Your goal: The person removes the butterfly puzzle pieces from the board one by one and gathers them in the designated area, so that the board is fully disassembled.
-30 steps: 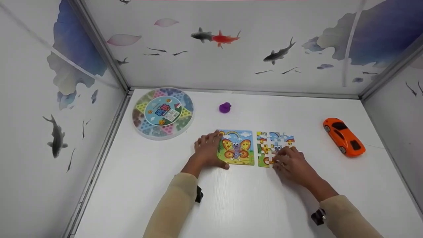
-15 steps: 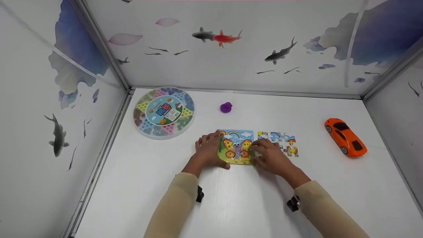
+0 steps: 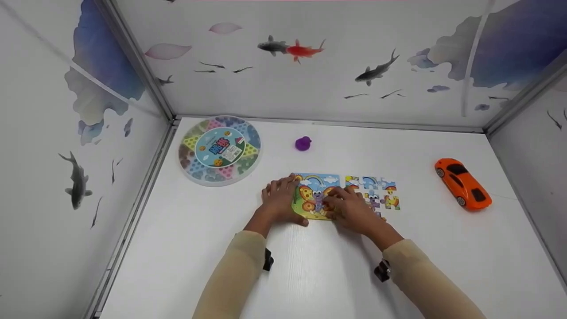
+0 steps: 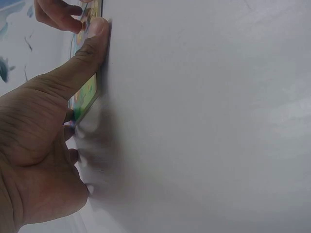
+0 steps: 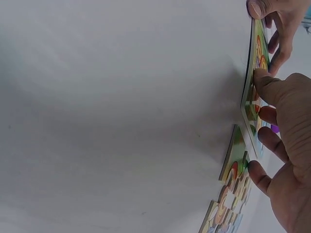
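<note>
A butterfly puzzle board point(image 3: 315, 186) lies flat mid-table. My left hand point(image 3: 278, 200) holds its left side, thumb point(image 4: 92, 36) against the near edge of the board point(image 4: 86, 94) and fingers along the far side. My right hand point(image 3: 343, 204) lies over the board's lower right part, thumb point(image 5: 266, 85) and fingers pinching a puzzle piece point(image 5: 250, 104) down onto it. Most of that piece is hidden under the fingers. Several loose puzzle pieces point(image 3: 376, 191) lie just right of the board, also seen edge-on as loose pieces point(image 5: 234, 158) in the right wrist view.
An orange toy car point(image 3: 463, 184) stands at the right. A round game box point(image 3: 219, 149) sits at the back left, and a small purple toy point(image 3: 303, 143) behind the board. Printed walls close in the white table point(image 3: 310, 274) on three sides.
My right hand has left the loose pieces and moved left onto the butterfly board, bringing a piece with it. The left hand and the board have stayed put.
</note>
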A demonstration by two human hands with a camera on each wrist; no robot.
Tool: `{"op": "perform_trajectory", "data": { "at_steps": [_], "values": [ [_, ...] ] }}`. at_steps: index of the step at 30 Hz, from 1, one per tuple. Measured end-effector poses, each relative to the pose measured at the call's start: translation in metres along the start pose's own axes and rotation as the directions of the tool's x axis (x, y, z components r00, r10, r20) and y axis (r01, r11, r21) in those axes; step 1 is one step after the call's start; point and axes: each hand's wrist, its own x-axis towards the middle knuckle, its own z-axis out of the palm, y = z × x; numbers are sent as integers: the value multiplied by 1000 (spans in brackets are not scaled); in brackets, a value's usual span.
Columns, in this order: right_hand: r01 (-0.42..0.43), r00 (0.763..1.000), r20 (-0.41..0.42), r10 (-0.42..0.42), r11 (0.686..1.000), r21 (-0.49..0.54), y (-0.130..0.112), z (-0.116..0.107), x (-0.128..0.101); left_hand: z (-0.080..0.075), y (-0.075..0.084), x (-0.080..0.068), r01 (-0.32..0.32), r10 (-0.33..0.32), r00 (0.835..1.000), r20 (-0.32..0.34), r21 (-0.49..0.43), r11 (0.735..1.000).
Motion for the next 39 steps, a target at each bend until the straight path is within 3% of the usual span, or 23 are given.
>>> {"op": "perform_trajectory", "data": {
  "at_steps": [23, 30, 39],
  "values": [
    [-60, 998, 38, 58, 996, 59, -5, -1, 4, 1, -3, 2, -9, 9, 1000, 3, -1, 1000],
    [-1, 1000, 11, 0, 996, 92, -6, 0, 3, 0, -3, 2, -10, 10, 1000, 4, 3, 1000],
    [58, 998, 11, -59, 997, 44, -7, -2, 2, 0, -3, 1, -12, 12, 1000, -4, 3, 1000]
  ]
}}
